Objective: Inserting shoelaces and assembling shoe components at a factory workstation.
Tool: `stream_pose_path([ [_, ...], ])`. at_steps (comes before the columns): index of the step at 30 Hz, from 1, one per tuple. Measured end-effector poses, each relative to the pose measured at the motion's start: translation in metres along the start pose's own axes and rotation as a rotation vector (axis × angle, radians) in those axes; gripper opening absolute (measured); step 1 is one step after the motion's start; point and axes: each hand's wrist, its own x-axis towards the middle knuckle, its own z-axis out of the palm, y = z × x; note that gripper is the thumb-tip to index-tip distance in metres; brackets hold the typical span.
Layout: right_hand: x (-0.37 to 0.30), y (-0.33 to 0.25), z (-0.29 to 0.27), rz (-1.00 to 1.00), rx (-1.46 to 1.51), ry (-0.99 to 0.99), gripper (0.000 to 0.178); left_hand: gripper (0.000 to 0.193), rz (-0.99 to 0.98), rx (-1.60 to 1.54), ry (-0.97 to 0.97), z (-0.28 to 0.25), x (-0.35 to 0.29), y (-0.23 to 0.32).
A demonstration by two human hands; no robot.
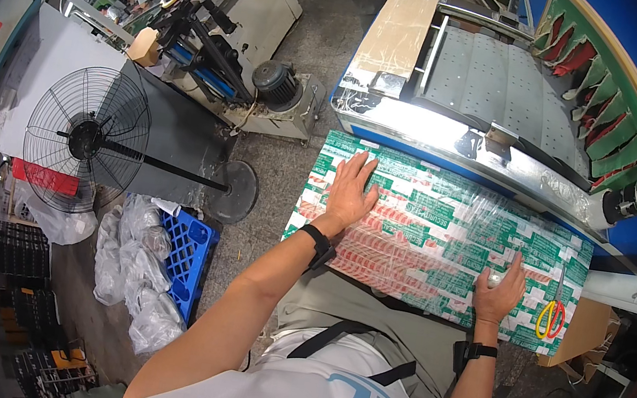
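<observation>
A long work board covered in green, white and red printed sheeting under clear film (429,232) lies in front of me. My left hand (351,193) rests flat on its left part, fingers spread toward the far edge. On the right part lies my right hand (500,292), fingers stretched out and thumb apart. A small pale, shiny thing (494,280) shows between that thumb and the fingers; I cannot make out what it is. Scissors with yellow and orange handles (550,318) lie on the board just right of my right hand.
Beyond the board stands a machine with a perforated grey bed (485,76). At left are a black floor fan (86,138), a motor (276,86), a blue plastic pallet (186,257) and clear plastic bags (139,267). A cardboard box (585,331) stands at right.
</observation>
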Motion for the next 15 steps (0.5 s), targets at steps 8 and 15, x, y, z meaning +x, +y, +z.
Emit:
stream_pose_path([
  [8,0.0005,-0.0016,-0.0004,0.000,-0.003,0.003,0.089,0.060,-0.003,0.003,-0.002,0.0000,-0.0002,-0.0001],
  [15,0.0000,0.0008,0.0008,-0.004,-0.008,0.003,0.088,0.060,-0.007,-0.003,-0.001,-0.0002,-0.0001,0.0006],
])
